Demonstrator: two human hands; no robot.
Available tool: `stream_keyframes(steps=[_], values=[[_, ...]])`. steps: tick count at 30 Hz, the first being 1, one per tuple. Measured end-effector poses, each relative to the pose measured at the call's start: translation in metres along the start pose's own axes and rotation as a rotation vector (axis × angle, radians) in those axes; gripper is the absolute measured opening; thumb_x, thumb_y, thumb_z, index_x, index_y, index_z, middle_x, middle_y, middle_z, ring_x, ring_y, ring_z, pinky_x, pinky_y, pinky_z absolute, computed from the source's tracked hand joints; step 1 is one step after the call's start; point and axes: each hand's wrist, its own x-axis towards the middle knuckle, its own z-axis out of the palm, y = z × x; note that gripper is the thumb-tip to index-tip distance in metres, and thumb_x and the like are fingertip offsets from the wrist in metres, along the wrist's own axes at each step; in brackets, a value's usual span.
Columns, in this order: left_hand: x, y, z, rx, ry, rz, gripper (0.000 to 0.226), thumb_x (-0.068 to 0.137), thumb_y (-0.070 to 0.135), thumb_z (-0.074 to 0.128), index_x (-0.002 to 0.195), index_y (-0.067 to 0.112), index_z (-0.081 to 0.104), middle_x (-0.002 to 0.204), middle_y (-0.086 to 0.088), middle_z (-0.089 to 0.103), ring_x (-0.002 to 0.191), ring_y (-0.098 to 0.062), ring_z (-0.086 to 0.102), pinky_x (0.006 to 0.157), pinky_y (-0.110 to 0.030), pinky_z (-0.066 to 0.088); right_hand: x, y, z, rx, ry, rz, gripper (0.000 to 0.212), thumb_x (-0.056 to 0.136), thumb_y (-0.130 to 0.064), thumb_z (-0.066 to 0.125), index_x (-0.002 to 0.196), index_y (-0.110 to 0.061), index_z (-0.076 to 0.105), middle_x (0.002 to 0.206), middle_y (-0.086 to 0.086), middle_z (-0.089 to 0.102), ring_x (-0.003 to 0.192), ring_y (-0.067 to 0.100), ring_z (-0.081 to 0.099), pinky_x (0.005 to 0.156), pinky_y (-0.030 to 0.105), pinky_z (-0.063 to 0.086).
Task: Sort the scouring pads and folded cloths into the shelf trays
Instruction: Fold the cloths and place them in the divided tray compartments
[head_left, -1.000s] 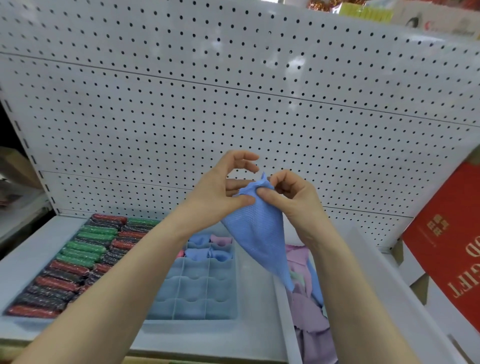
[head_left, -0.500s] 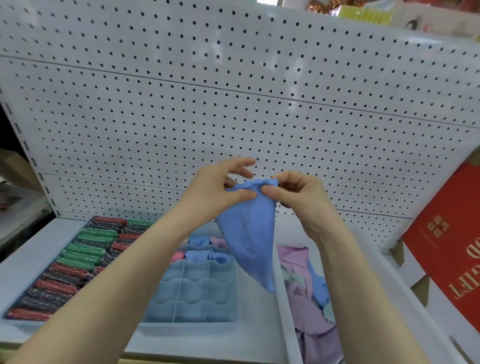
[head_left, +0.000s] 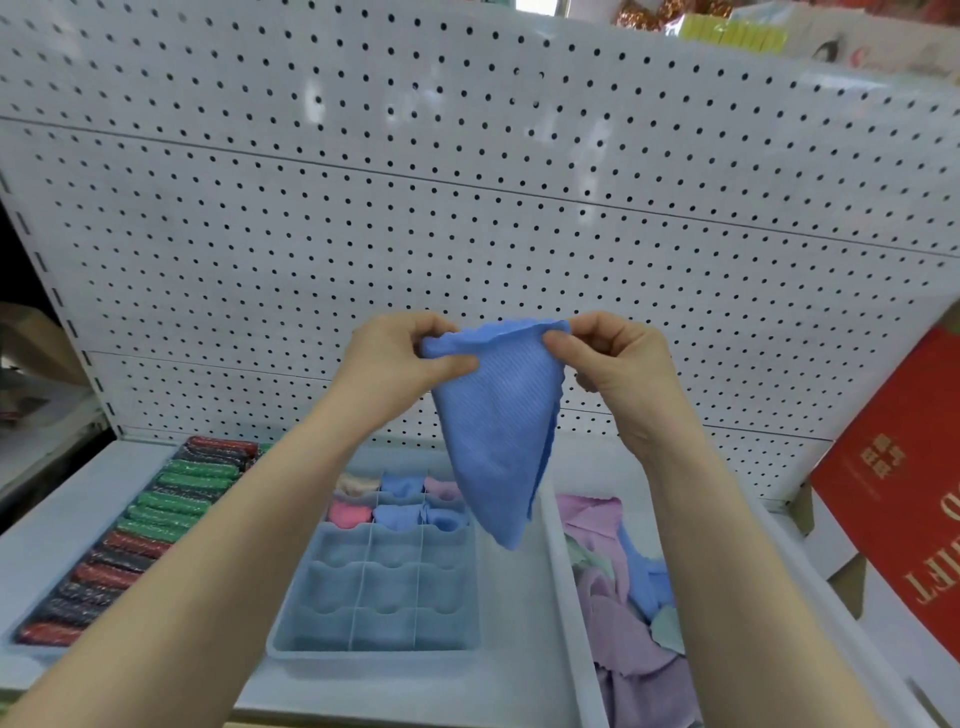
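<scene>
A blue cloth (head_left: 493, 436) hangs in the air in front of the pegboard, folded to a point that dangles down. My left hand (head_left: 395, 358) pinches its upper left corner and my right hand (head_left: 618, 364) pinches its upper right corner. Below it stands a pale blue divided tray (head_left: 379, 639); its far cells hold folded blue, pink and cream cloths, its near cells look empty. Left of that, several red, green and dark scouring pads (head_left: 156, 514) lie in rows. A white bin (head_left: 558, 571) on the right holds loose purple, blue and green cloths (head_left: 628, 613).
A white pegboard wall (head_left: 467, 218) rises behind the shelf. A red gift box (head_left: 904, 509) leans at the right edge. The white shelf (head_left: 57, 499) runs under the trays.
My hands have moved apart along the cloth's top edge, spreading it wider. The cloth hangs a little further to the right.
</scene>
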Motion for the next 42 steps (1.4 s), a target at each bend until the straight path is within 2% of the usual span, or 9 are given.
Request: stream_keyframes(steps=[2,7,13,18,22,28,33,38,42], values=[[0.001,-0.002,-0.003,-0.192,0.02,-0.025,0.012,0.076,0.022,0.081,0.077,0.03,0.072,0.076,0.006,0.073,0.07,-0.006,0.063,0.071,-0.03,0.054,0.002,-0.001,-0.002,-0.017,-0.015,-0.002,0.004,0.086,-0.01,0.073,0.088,-0.014,0.074,0.069,-0.013,0.069,0.059,-0.002,0.058,0.056,0.009,0.042],[0.002,0.001,-0.001,-0.518,0.082,0.025,0.014,0.086,0.014,0.072,0.081,0.026,0.076,0.085,0.006,0.077,0.08,-0.006,0.071,0.067,-0.017,0.053,0.006,0.002,0.004,-0.1,-0.047,-0.045,0.007,0.087,-0.01,0.071,0.08,-0.01,0.071,0.061,-0.016,0.063,0.055,-0.003,0.054,0.056,0.007,0.04],[0.001,-0.011,-0.004,-0.501,0.035,0.052,0.024,0.091,0.012,0.066,0.082,0.029,0.079,0.084,0.008,0.077,0.078,-0.003,0.071,0.067,-0.016,0.053,0.004,0.012,0.01,-0.048,-0.107,0.022,0.013,0.087,-0.009,0.071,0.078,-0.017,0.075,0.066,-0.011,0.069,0.058,-0.001,0.057,0.057,0.009,0.042],[0.003,-0.03,-0.005,-0.187,0.056,0.014,0.022,0.09,0.017,0.069,0.083,0.038,0.074,0.083,0.016,0.076,0.084,-0.001,0.07,0.086,-0.028,0.055,0.005,0.02,0.013,-0.174,-0.137,0.073,0.009,0.083,-0.016,0.076,0.077,-0.01,0.074,0.066,-0.004,0.065,0.061,0.005,0.054,0.062,0.016,0.045],[0.001,-0.034,-0.001,-0.29,0.056,0.029,0.022,0.091,0.016,0.067,0.084,0.035,0.077,0.087,0.008,0.077,0.084,-0.005,0.07,0.081,-0.026,0.057,0.004,0.024,0.018,-0.215,-0.143,0.105,0.007,0.083,-0.019,0.076,0.079,-0.013,0.075,0.069,0.002,0.066,0.063,0.008,0.052,0.062,0.02,0.043],[0.003,-0.034,-0.002,-0.375,0.044,0.031,0.024,0.091,0.017,0.067,0.081,0.035,0.078,0.085,0.007,0.077,0.08,-0.005,0.07,0.075,-0.019,0.057,0.002,0.029,0.016,-0.133,-0.18,0.122,0.011,0.086,-0.016,0.074,0.079,-0.009,0.073,0.065,-0.004,0.066,0.056,0.005,0.052,0.055,0.015,0.041],[-0.001,-0.044,-0.005,-0.513,-0.183,-0.082,0.018,0.087,0.032,0.063,0.09,0.024,0.079,0.091,0.002,0.076,0.083,-0.01,0.07,0.072,-0.022,0.056,0.002,0.027,0.005,0.184,-0.339,0.218,0.016,0.083,-0.016,0.072,0.067,-0.02,0.072,0.06,-0.005,0.062,0.05,0.008,0.049,0.049,0.017,0.041],[0.002,-0.049,0.009,-0.391,-0.061,-0.132,0.024,0.099,0.015,0.055,0.085,0.016,0.074,0.077,0.004,0.072,0.073,-0.009,0.065,0.073,-0.025,0.057,0.012,0.034,0.016,-0.284,0.006,0.225,0.014,0.08,-0.016,0.078,0.07,-0.012,0.07,0.062,0.004,0.067,0.05,0.006,0.056,0.049,0.023,0.042],[-0.002,-0.042,0.025,-0.361,0.065,-0.11,0.032,0.093,0.026,0.06,0.085,-0.004,0.066,0.073,-0.009,0.054,0.071,-0.018,0.045,0.072,-0.036,0.043,0.011,0.032,0.029,-0.406,0.18,0.113,0.011,0.079,-0.02,0.069,0.071,-0.013,0.068,0.064,0.011,0.069,0.051,0.007,0.066,0.05,0.027,0.051]])
